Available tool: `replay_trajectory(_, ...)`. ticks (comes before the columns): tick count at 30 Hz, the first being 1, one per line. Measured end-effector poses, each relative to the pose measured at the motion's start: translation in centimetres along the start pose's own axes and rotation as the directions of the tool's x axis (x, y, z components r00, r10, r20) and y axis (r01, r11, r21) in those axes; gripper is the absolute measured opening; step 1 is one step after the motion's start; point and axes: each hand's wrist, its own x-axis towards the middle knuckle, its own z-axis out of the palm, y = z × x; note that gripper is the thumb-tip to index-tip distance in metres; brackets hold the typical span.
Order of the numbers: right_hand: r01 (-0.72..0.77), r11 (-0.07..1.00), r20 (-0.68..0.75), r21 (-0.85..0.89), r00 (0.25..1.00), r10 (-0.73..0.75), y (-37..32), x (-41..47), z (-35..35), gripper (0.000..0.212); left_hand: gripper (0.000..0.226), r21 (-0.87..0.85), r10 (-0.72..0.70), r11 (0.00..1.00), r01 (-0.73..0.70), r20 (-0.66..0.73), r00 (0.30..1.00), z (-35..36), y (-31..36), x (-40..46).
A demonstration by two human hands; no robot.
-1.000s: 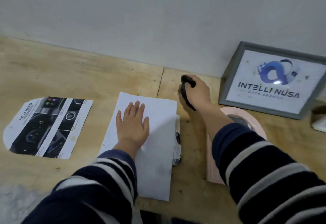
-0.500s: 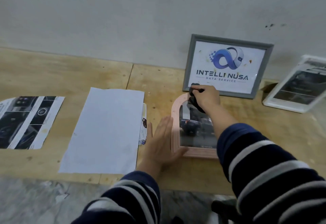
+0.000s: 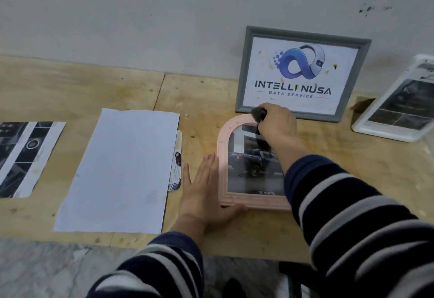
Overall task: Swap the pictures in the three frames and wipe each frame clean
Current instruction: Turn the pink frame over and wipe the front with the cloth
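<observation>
On the wooden tabletop (image 3: pixel 117 91) a pink arched frame (image 3: pixel 223 147) w/ a truck photo is lying flat. Its left edge is braced by the left hand (image 3: pixel 206 194), fingers straight. A dark cloth (image 3: pixel 259 114), bunched, is gripped by the right hand (image 3: pixel 277 124) at the arch top. Grey frame (image 3: pixel 244 72) is leaned on the wall behind; white frame (image 3: pixel 366 128) at right, probably propped. White sheet (image 3: pixel 122 168) & car printout (image 3: pixel 25 156) are laid at left.

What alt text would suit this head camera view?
A person's right hand presses a dark cloth on a pink arched frame lying on a wooden table, while the left hand steadies its edge. A grey frame leans behind.
</observation>
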Motion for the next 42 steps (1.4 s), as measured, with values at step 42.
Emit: replay_trajectory(42, 0.471, 0.876, 0.392, 0.104, 0.79, -0.471, -0.5, -11.1, 2.5, 0.04, 0.13, -0.015, -0.082, 0.997, 0.08, -0.158, 0.984, 0.1, 0.7, -0.6)
